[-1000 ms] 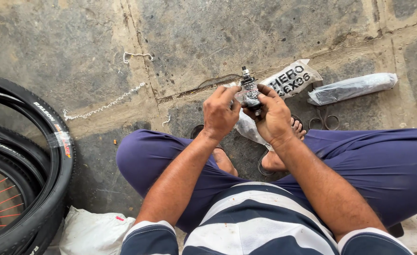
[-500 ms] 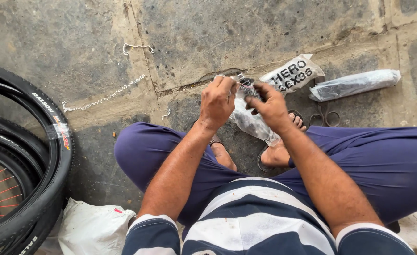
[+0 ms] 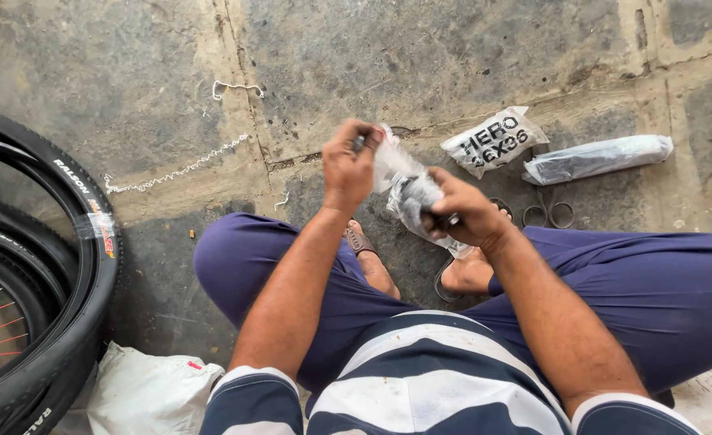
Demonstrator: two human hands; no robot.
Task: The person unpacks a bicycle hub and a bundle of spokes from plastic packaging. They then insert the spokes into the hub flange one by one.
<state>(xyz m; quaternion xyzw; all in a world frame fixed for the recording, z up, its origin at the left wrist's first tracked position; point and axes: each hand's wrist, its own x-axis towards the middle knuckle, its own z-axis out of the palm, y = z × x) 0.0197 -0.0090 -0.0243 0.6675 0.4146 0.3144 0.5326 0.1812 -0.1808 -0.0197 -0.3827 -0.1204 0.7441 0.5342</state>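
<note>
Here, left hand pinching clear plastic wrap, right hand clenched around wrapped dark part, bare floor ahead.

The left hand and right hand meet above the stone floor, both on a crinkled clear plastic wrapper between them. Beyond the right hand lie a small printed plastic packet, a long plastic-wrapped roll to its right, and metal scissors. Black rubber bicycle tyres stand far left, a white plastic bag beside them.
</note>
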